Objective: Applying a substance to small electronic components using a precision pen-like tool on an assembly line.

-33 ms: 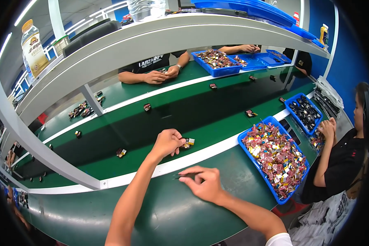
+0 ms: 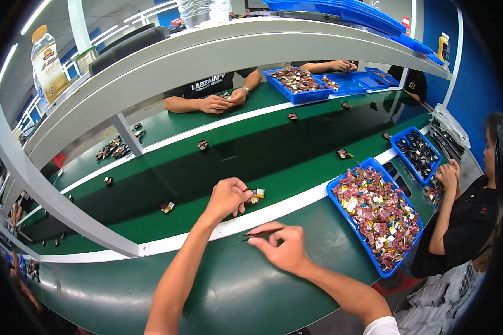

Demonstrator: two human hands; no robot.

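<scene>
- Small wrapped piece (image 2: 256, 194), yellow and white, sat on the dark green belt (image 2: 274, 151) just left of the frame's middle, at the fingertips of my left hand (image 2: 225, 198).
- My left hand was curled, its fingers bunched at the piece; whether they pinched it or only touched it, I could not tell.
- My right hand (image 2: 282, 247) lay below it on the green bench (image 2: 229, 290), thumb and forefinger closed on a thin dark tool (image 2: 255, 234), perhaps tweezers.
- I judged the piece light and stiff, with a slick wrapper likely to slide, so its short sides seemed the best hold.
- I judged the tool thin and rigid, best gripped mid-length.
- Blue tray (image 2: 341, 192) at the right held a heap of similar pieces; single ones blurred together.
- Underside of the piece and my left fingertips were hidden by my own knuckles.
- A co-worker's hand (image 2: 447, 174) at the right edge was partly cut off by the rim.
</scene>
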